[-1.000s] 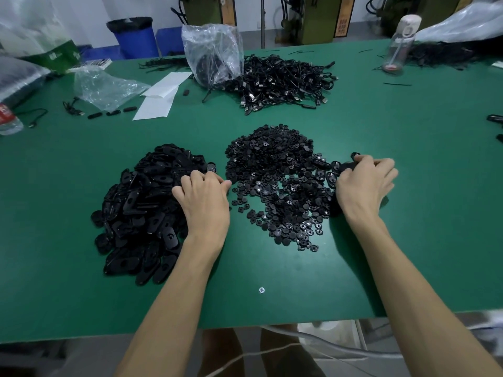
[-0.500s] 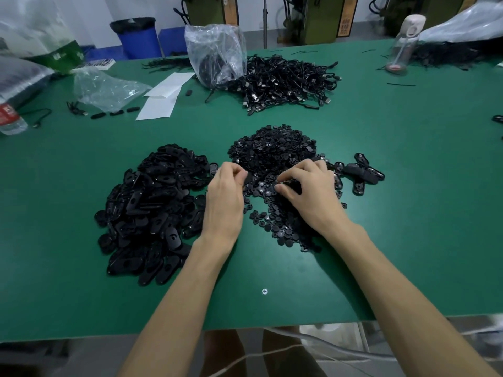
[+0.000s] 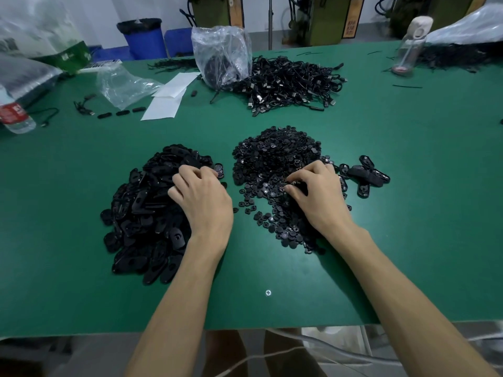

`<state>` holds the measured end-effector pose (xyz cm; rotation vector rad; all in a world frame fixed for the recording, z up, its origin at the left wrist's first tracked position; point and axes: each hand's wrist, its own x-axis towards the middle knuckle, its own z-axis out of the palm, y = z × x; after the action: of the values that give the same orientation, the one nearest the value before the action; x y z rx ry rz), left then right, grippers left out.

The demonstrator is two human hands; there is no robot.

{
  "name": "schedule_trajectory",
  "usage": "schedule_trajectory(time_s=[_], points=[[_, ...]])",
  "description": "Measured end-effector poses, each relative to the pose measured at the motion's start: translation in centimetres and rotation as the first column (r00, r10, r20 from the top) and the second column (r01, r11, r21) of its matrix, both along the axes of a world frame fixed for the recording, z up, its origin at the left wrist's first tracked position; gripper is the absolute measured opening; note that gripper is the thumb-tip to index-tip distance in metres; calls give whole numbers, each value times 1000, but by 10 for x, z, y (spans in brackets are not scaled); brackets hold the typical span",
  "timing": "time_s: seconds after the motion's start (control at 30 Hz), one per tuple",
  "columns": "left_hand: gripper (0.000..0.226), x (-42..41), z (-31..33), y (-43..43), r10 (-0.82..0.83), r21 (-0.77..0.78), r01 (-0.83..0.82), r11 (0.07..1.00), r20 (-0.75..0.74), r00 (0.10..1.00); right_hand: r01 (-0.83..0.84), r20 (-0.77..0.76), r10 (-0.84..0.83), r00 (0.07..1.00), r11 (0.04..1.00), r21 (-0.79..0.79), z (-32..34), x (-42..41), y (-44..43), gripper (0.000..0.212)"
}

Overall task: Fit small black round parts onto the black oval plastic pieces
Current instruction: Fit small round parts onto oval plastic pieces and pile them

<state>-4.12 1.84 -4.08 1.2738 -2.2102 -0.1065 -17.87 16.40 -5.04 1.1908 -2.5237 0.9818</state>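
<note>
Since half a second ago the left hand (image 3: 202,197) has gone back leftward from the gap between the heaps onto the oval pieces; the right hand (image 3: 317,197) stays on the round parts. At the far left of the green table (image 3: 408,213) lies a water bottle (image 3: 13,115), then a loose clear bag (image 3: 122,85), flat, with nothing discernible inside. The heap of oval pieces (image 3: 144,213) sits front left. Its pieces are tumbled, their long axes pointing every way, so any piece taken will likely need turning before fitting. The left hand rests on the heap's right edge, fingers curled down among the pieces. Whether it pinches one cannot be told, as the fingertips are buried. Behind, an upright plastic bag (image 3: 220,53) holds dark items not identifiable through the film, and a heap of cables (image 3: 294,83) spreads to its right. The heap of round parts (image 3: 272,153) lies just right of the oval heap, a narrow strip of bare table between them. The right hand is on its near right side, thumb and fingers drawn together into the parts. A part between them cannot be confirmed. Each hand is nearer its own heap, and the pair must meet over the strip. A few oval pieces (image 3: 367,175) lie apart just right of the right hand, judged to be finished ones.
</note>
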Motion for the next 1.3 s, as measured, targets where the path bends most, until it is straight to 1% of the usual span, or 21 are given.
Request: schedule_trajectory(time_s=[0.07, 0.1, 0.17, 0.23, 0.33, 0.5, 0.53, 0.67, 0.77, 0.8, 0.87, 0.9, 0.97, 1.07, 1.17, 1.27, 1.3], points=[[35, 2, 1, -1, 23, 17, -24, 1000, 35, 999, 17, 1, -17, 1000, 1000, 2, 0, 0, 0, 28], [39, 3, 0, -3, 23, 27, -25, 999, 78, 997, 21, 3, -21, 1000, 1000, 8, 0, -1, 0, 29], [41, 4, -1, -6, 23, 39, -31, 999, 185, 982, 24, 7, -24, 1000, 999, 27, 0, -2, 0, 28], [41, 5, 0, -8, 22, 43, -33, 999, 231, 973, 24, 16, -24, 1000, 999, 38, 0, -2, 0, 25], [41, 6, 1, -11, 26, 51, -38, 998, 219, 975, 28, 38, -29, 999, 999, 28, 1, -2, 0, 19], [20, 9, 2, -17, 16, 89, -32, 995, 171, 985, 41, 52, -42, 998, 999, 22, 1, -1, 0, 18], [21, 9, 2, -17, 18, 95, -34, 995, 162, 987, 41, 53, -42, 998, 999, 23, 1, -1, 0, 18], [36, 8, 1, -19, 32, 104, -50, 993, 168, 985, 39, 55, -41, 998, 999, 28, 2, -1, 0, 19], [36, 9, 0, -20, 36, 118, -55, 992, 161, 986, 40, 58, -41, 997, 999, 17, 1, -1, 1, 19], [33, 9, 1, -20, 32, 121, -51, 991, 148, 988, 40, 59, -41, 997, 999, 16, 1, -1, 1, 19], [20, 11, 0, -20, 19, 118, -33, 992, 118, 993, 41, 64, -43, 997, 999, 20, 1, -1, 1, 19], [25, 11, -1, -20, 18, 117, -32, 993, 120, 993, 43, 66, -44, 997, 999, 23, 2, -1, 1, 19], [43, 11, -1, -20, 16, 131, -36, 991, 147, 989, 45, 68, -47, 997, 999, 25, 2, -1, 1, 19], [45, 10, 0, -20, 12, 134, -34, 990, 161, 987, 46, 73, -47, 996, 999, 24, 2, 0, 1, 19], [39, 9, 0, -22, 27, 142, -48, 989, 145, 989, 48, 75, -50, 996, 998, 28, 3, 0, 1, 18], [18, 10, 1, -22, 33, 153, -50, 987, 112, 993, 43, 76, -46, 996, 998, 36, 4, 1, 1, 17], [16, 10, 0, -22, 35, 149, -51, 988, 104, 994, 42, 74, -45, 996, 998, 39, 5, 2, 1, 17]])
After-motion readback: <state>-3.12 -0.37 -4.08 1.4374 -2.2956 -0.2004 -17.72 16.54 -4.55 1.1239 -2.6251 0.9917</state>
